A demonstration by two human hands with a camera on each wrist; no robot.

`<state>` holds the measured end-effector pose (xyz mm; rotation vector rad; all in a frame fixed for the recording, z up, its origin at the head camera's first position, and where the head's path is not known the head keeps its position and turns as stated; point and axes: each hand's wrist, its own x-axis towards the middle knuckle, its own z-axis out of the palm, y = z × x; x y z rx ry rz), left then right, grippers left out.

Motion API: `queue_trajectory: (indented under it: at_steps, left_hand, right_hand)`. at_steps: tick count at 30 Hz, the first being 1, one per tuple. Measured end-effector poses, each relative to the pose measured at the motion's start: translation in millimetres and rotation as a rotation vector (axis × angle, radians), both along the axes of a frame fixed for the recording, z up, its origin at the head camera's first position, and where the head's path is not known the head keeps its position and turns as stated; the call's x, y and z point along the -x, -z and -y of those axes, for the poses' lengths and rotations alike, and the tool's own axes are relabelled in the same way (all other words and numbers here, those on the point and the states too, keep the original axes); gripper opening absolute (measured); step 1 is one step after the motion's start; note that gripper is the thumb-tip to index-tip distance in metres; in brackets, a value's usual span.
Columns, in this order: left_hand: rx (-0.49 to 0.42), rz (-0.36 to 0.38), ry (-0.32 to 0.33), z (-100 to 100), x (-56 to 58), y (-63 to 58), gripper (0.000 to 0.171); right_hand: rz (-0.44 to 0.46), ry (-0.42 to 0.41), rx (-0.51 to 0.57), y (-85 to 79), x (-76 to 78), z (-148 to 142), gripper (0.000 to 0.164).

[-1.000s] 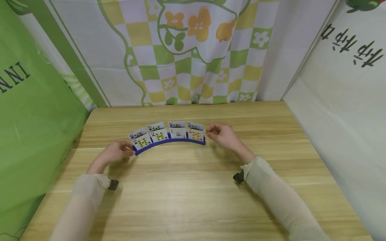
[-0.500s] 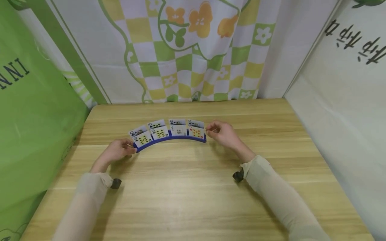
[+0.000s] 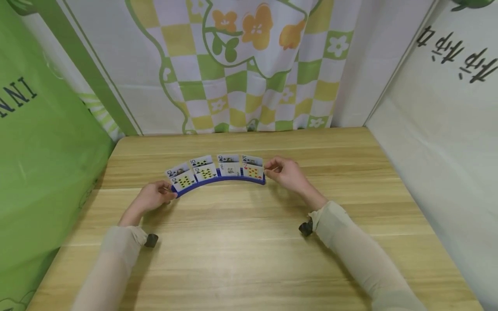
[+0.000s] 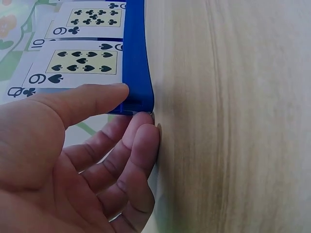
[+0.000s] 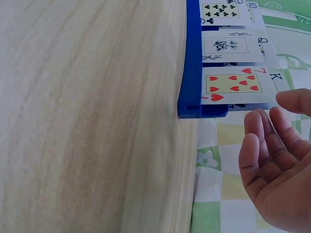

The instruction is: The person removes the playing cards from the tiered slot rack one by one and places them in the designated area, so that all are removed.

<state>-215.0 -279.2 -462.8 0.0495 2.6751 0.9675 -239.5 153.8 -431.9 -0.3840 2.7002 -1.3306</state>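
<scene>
A curved blue card holder (image 3: 221,179) stands on the table with two rows of playing cards. Its front row has a nine of spades (image 4: 82,62), a nine of clubs (image 3: 205,172), a joker (image 5: 226,45) and a seven of hearts (image 5: 233,86). Behind them show queens, a ten and a king (image 3: 252,160), mostly covered. My left hand (image 3: 152,195) pinches the holder's left end, thumb on the front and curled fingers beneath the end. By the right end is my right hand (image 3: 285,173), its thumb close to the king's edge and its loosely bent fingers holding nothing.
The wooden table (image 3: 233,250) extends in front of the holder. A checked, flowered curtain (image 3: 249,95) hangs behind its far edge. Green cloth (image 3: 46,142) borders the left side and a white sheet (image 3: 435,129) with black writing the right.
My left hand has shifted slightly right, closer in on the holder's left end. The right hand, holder and cards stay nearly in place; the head view has tilted a little.
</scene>
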Motion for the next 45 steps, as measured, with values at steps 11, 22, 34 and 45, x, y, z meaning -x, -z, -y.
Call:
queue_trajectory:
  at_steps: [11, 22, 34, 45]
  left_hand:
    - [-0.004, -0.014, -0.023, 2.1, 0.0, 3.8, 0.039]
    - [0.000, -0.032, -0.031, 2.1, 1.2, 5.1, 0.040]
    - [-0.018, -0.031, -0.040, 2.7, -0.7, 7.1, 0.041]
    - [-0.018, -0.031, -0.049, 3.0, -0.7, 6.3, 0.040]
  right_hand:
    - [-0.009, 0.003, -0.012, 1.7, 0.4, 5.4, 0.020]
    - [-0.041, 0.008, -0.010, 0.4, 1.1, 6.7, 0.015]
    - [-0.041, 0.002, -0.028, 0.6, 0.9, 8.5, 0.015]
    - [-0.091, 0.037, -0.034, -4.0, 2.6, 4.6, 0.013]
